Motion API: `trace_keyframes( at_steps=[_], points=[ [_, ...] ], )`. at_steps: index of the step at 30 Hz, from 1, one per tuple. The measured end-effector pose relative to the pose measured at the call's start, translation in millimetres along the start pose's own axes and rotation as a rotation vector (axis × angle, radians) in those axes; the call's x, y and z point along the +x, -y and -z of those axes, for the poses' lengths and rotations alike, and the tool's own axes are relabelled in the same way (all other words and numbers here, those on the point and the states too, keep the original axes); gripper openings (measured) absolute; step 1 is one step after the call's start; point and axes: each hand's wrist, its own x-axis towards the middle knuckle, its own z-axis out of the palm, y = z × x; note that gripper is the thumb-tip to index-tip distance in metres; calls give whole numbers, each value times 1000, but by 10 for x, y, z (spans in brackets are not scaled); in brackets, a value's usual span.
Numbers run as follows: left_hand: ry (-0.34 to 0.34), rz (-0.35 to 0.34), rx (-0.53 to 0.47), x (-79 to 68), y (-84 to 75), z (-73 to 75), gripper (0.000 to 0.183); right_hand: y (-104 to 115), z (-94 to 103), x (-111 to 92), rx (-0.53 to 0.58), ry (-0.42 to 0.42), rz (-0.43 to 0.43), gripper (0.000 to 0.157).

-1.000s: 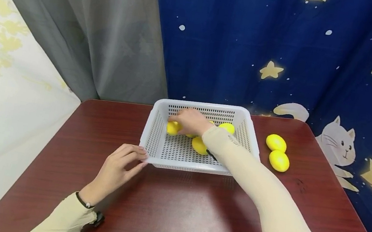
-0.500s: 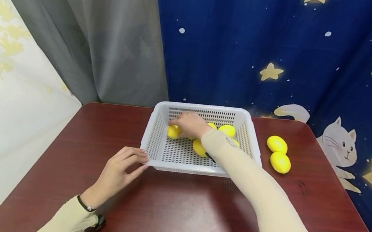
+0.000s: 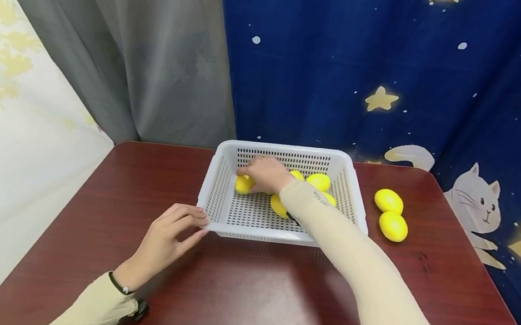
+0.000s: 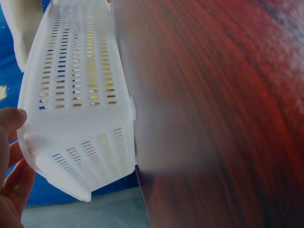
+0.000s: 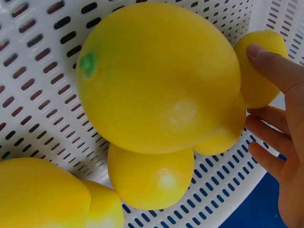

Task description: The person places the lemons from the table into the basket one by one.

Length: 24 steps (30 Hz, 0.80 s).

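Observation:
A white slotted plastic basket with several yellow lemons inside stands on the table. At its near left corner, my left hand pinches the rim, thumb and fingers on either side of the basket wall in the left wrist view. My right hand reaches inside toward the left end and grips a lemon. The right wrist view has the thumb on this lemon and fingers behind it. A large lemon with a green tip fills the front of that view, other lemons around it.
Two lemons lie on the reddish-brown table right of the basket, a farther one against a nearer one. Behind the table hang a grey curtain and a blue starry curtain.
The right forearm has shifted slightly, uncovering more of the lemons at the basket's right side. The gripped lemon has moved a little toward the near side. The left hand keeps its place on the rim.

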Motion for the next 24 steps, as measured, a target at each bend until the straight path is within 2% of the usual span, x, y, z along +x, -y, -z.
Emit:
trace_keyframes(
  at_steps=[24],
  points=[
    [-8,-7,4,8,5,-2,28,-6,-19,51,-27,12,-33,52]
  ],
)
